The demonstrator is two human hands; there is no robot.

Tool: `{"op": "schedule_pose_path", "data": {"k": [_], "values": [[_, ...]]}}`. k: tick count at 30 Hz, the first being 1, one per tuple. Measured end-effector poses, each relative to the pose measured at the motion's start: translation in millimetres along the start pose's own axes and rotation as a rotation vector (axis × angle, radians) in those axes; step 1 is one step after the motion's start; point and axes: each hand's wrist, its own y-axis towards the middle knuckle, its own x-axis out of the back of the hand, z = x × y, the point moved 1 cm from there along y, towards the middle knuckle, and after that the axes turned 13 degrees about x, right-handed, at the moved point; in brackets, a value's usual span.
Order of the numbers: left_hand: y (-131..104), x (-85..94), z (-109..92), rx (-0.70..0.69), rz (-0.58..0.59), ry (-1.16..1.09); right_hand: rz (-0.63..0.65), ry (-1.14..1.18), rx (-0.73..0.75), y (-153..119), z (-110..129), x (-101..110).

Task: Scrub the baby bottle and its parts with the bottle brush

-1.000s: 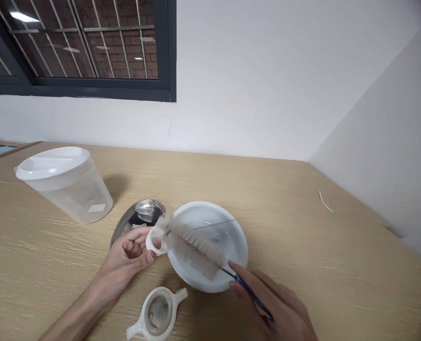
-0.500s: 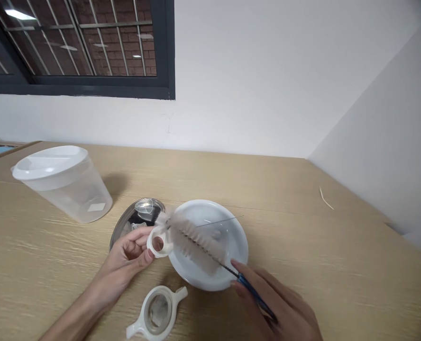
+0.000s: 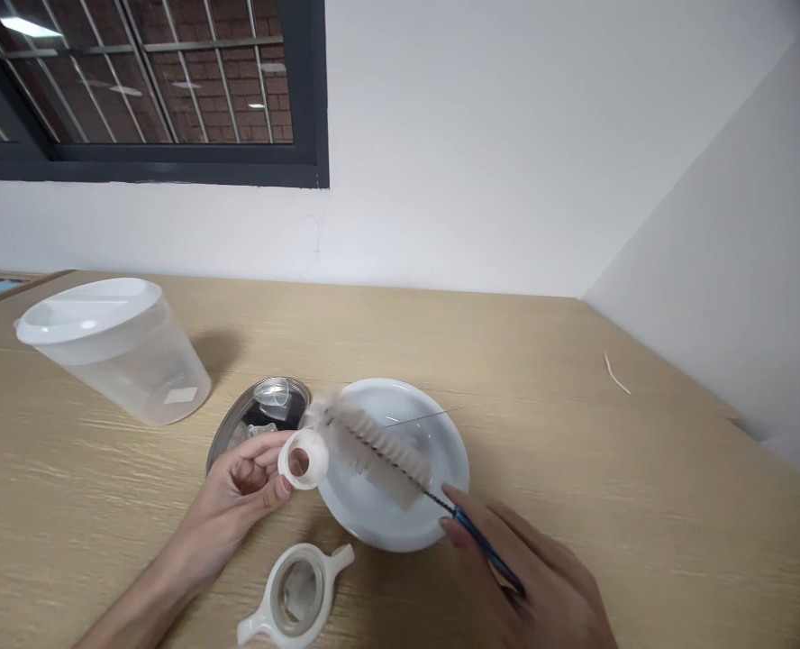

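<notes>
Right hand (image 3: 533,570) | holding brush (image 3: 381,447) | pale, fluffy, blurred | blue handle (image 3: 486,546)

Forward-and-down head view over table (image 3: 643,505)

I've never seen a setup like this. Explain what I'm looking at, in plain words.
There is no machine here, just a person's two bare hands. A camera worn on their head looks forward and down, so you see roughly what they see.

The left hand holds a small white ring. The right hand grips a bristly brush by its blue handle, with the bristles over a white bowl. Whether brush and ring touch is hard to tell.

On the wooden table are also a strainer in front, a metal-rimmed dish partly behind the left hand, and a jug farther left.
</notes>
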Motion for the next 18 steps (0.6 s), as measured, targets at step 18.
{"op": "schedule_pose_path", "data": {"k": [18], "values": [[1.2, -5.8, -4.5, -0.015, -0.089, -0.015, -0.031, 0.010, -0.047, 2.1, 0.7, 3.0]]}}
